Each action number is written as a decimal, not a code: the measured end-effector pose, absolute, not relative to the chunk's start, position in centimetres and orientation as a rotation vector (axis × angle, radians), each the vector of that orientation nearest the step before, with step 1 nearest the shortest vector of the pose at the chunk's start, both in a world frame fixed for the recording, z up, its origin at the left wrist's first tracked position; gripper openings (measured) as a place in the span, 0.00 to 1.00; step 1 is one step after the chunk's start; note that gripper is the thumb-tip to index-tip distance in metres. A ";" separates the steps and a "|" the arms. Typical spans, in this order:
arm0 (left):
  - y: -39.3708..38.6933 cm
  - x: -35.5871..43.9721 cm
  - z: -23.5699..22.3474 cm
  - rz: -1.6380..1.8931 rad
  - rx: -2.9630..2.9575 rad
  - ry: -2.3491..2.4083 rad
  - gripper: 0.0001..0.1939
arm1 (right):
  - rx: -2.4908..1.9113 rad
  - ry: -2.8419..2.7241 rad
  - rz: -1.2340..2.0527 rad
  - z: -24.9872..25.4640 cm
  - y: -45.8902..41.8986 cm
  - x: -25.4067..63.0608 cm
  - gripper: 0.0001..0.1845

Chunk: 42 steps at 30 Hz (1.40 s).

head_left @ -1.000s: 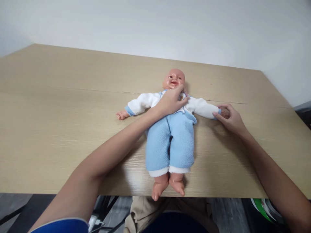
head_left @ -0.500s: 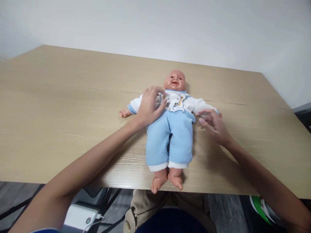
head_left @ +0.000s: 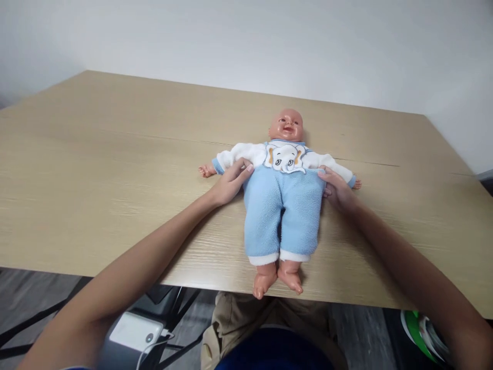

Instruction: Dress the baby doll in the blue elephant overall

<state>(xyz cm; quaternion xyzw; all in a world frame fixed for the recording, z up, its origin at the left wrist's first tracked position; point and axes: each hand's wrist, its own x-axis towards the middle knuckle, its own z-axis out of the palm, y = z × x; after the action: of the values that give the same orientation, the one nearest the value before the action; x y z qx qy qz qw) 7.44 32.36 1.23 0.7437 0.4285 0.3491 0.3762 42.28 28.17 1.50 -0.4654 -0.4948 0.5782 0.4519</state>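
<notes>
A baby doll lies on its back on the table, arms spread wide and feet at the near edge. It wears a white top with an elephant face patch and light blue fleece pants with white cuffs. My left hand is closed on the waistband of the pants at the left side, thumb on top. At the right side, my right hand pinches the other end of the waistband and stretches it outward. The fingertips under the cloth are partly hidden.
The wooden table has a thin seam across it and meets a pale wall behind. Below the near edge are a white power bank with a cable, black table legs and, at right, a green and white roll.
My left hand has come down from the doll's chest to the waistband. My right hand has closed on the other side of it, and the waist is now pulled wider. The view has shifted slightly.
</notes>
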 end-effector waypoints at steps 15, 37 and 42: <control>32.7 8.3 1.3 1.176 1.510 0.969 0.25 | -1.316 -1.578 0.717 1.8 26.5 44.9 0.19; 35.6 24.0 6.4 0.598 2.761 0.846 0.31 | -1.420 -1.673 0.430 1.2 26.2 53.7 0.32; 36.2 25.2 6.0 0.554 2.743 0.912 0.38 | -1.248 -1.436 0.668 1.1 25.8 50.2 0.36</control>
<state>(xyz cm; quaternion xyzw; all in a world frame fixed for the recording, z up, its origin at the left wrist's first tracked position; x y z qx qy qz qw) 25.15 36.16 5.97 0.9274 0.3085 0.1872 0.0989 50.16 25.80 1.12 -0.5237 -0.6022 0.2801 0.5334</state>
